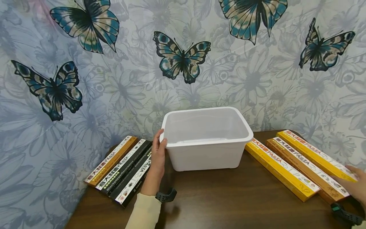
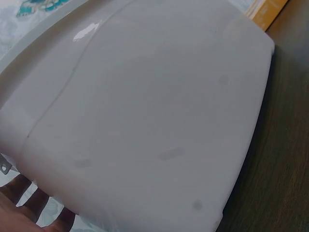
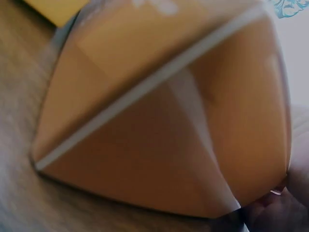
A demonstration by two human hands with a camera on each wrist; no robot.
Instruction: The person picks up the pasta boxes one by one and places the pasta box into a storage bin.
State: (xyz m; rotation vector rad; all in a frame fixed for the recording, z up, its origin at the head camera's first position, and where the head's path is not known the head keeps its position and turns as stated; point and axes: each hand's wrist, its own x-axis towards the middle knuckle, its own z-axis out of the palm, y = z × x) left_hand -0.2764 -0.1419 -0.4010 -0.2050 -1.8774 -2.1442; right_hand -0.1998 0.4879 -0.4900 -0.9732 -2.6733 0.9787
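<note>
A white plastic bin (image 1: pixel 206 156) stands upright on the brown table. My left hand (image 1: pixel 158 152) grips its left rim, thumb on the near side; in the left wrist view its fingers (image 2: pixel 36 205) show beside the bin wall (image 2: pixel 145 111). At the far right, my right hand (image 1: pixel 353 183) has thumb and fingers around the near end of the outermost yellow box (image 1: pixel 317 154), a long slim carton with a white printed face. Beside it lies an orange-brown box (image 1: pixel 308 168), whose end (image 3: pixel 145 145) fills the blurred right wrist view. Part of the right hand is out of frame.
Another long yellow box (image 1: pixel 283 170) lies right of the bin, its far end near the bin wall. Left of the bin lie an orange-brown box (image 1: pixel 111 160) and black boxes (image 1: pixel 134 178), slanted side by side. Butterfly-patterned wallpaper (image 1: pixel 183 95) rises behind the table (image 1: pixel 214 197).
</note>
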